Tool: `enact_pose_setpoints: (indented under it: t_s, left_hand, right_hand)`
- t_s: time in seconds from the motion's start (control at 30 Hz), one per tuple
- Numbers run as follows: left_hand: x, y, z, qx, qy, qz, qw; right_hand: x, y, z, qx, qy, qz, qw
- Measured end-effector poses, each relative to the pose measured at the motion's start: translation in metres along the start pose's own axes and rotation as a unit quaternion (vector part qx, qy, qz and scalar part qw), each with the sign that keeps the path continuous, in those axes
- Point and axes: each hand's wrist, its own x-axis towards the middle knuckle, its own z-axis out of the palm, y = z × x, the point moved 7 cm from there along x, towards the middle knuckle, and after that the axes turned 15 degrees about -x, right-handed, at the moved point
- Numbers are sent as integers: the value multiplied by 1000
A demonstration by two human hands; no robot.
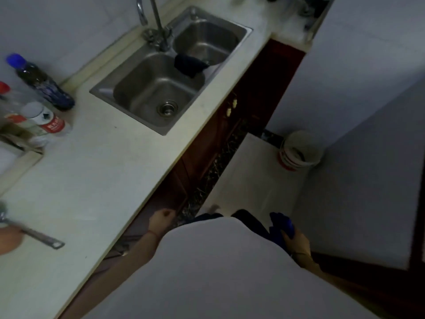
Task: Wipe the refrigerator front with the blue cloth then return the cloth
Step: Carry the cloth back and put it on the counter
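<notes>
A bunched blue cloth (281, 225) hangs low at my right side, gripped in my right hand (295, 239). My left hand (161, 218) hangs beside the dark cabinet front below the counter edge, fingers curled with nothing in them. A pale flat surface (358, 93) fills the right side of the view and may be the refrigerator, though I cannot tell for certain. A dark cloth (188, 64) is draped over the divider of the steel double sink (128, 65).
The pale counter (103, 180) carries bottles (40, 82) at far left and a metal utensil (34, 236) near the front. A tap (158, 21) stands behind the sink. A white and red bucket (299, 149) sits on the floor by the right wall. Dark red cabinets (218, 139) run under the counter.
</notes>
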Motion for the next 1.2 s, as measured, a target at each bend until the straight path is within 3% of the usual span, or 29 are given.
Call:
enact_pose_setpoints:
  t_s: [0.13,0.3,0.43,0.53,0.67,0.77,0.93,1.1,1.2]
  left_hand:
    - [17,61,-13,-56,61,36,996]
    - [28,66,-24,-113,144,10,983]
    - [23,67,-37,-152,217,-19,964]
    - [12,79,-53,-182,284,-13,941]
    - [-8,93,-79,-179,381,7,907]
    - [-19,92,-102,-116,442,13,889]
    - [-21,70,-133,0,453,-37,891]
    - [-14,32,-156,44,426,-80,900]
    - [-11,10,-165,58,406,-102,906]
  right_hand:
    - [52,-45,-32,-75,-34,-48,995]
    - [132,-126,-58,-128,-38,-130,982]
    - [156,-232,-97,-176,-27,-243,954]
    - [147,-323,-113,-184,-8,-393,901]
    - [106,-435,-106,-230,16,-568,790]
    - [55,-505,-76,-261,33,-651,712]
    - [-28,-594,5,-280,14,-759,588]
    - [-59,-639,93,-342,13,-770,538]
    - [-50,-641,128,-394,-4,-737,550]
